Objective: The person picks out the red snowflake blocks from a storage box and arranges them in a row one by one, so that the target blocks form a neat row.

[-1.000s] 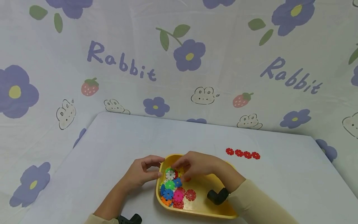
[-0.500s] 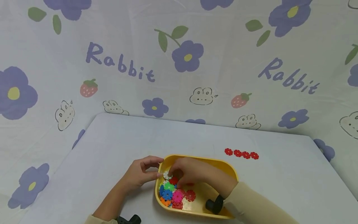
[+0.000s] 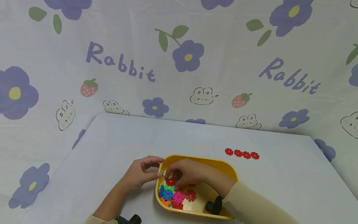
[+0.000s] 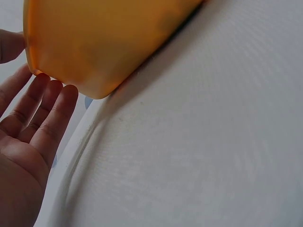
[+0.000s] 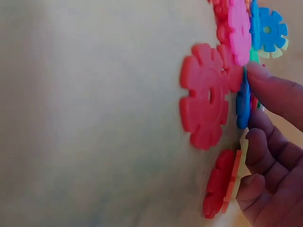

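Observation:
My left hand [image 3: 141, 172] rests its fingertips against the left end of a yellow plastic tray [image 3: 207, 214]. The left wrist view has its fingers [image 4: 61, 109] lightly bent at the outer wall. Inside the tray, my right hand [image 3: 190, 171] reaches into a pile of flower-shaped plastic discs. Thumb and fingers [image 5: 258, 146] stand apart among the discs, near a blue disc [image 5: 243, 101]. A red disc [image 3: 170, 181] lies below the fingertips, beside a green disc [image 3: 169, 187]. A pink disc [image 3: 178, 197] and another red disc [image 3: 191, 195] lie nearer the front. Part of the pile is hidden by the hand.
Four is avoided here: several red discs [image 3: 242, 153] lie in a row on the white table [image 3: 156, 133] behind the tray. A patterned cloth [image 3: 126, 93] hangs behind the table. Dark wrist devices [image 3: 213, 206] sit on both wrists.
My right hand has moved lower and slightly left into the pile, and its fingers shifted discs; a red disc now shows below them. The left hand has stayed at the tray.

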Demonstrator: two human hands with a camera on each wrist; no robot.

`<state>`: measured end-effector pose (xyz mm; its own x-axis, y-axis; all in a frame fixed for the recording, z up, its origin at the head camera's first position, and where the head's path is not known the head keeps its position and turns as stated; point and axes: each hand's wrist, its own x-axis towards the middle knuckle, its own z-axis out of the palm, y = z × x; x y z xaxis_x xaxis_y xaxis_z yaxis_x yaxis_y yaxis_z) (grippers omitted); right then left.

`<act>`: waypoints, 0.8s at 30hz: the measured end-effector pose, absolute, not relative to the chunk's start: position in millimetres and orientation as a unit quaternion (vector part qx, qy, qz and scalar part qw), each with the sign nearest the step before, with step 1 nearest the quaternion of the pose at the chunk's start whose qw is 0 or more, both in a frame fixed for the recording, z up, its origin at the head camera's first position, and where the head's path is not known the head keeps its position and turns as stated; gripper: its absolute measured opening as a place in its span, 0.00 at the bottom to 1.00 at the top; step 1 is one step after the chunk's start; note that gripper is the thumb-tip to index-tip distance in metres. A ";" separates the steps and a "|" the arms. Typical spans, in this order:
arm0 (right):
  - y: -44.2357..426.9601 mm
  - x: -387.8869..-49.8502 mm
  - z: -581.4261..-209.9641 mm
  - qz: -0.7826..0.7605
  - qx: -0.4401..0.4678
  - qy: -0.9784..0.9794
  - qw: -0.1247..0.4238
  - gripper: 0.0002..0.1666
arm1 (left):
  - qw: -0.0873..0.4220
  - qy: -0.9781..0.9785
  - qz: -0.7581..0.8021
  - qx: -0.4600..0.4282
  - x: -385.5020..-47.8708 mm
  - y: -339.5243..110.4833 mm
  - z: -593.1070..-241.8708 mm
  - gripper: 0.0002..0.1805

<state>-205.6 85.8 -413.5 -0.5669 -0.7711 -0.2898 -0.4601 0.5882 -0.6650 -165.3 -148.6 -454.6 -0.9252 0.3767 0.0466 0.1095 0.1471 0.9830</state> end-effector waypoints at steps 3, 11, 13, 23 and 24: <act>85.3 -205.3 -412.3 -0.265 -0.379 0.836 0.295 0.22 | 0.105 0.748 0.634 0.168 -165.1 -148.6 -453.6 0.22; 82.5 -205.8 -412.6 -0.241 -0.382 0.841 0.298 0.23 | 0.105 0.746 0.634 0.173 -164.7 -148.3 -452.5 0.22; 82.3 -206.2 -413.1 -0.239 -0.380 0.843 0.295 0.21 | 0.104 0.747 0.633 0.174 -164.9 -148.2 -452.6 0.22; 77.7 -207.1 -418.1 -0.239 -0.388 0.840 0.293 0.18 | 0.105 0.748 0.630 0.178 -165.5 -149.8 -453.7 0.22; 77.1 -206.8 -418.1 -0.238 -0.388 0.841 0.293 0.18 | 0.105 0.748 0.630 0.181 -165.7 -150.1 -453.5 0.22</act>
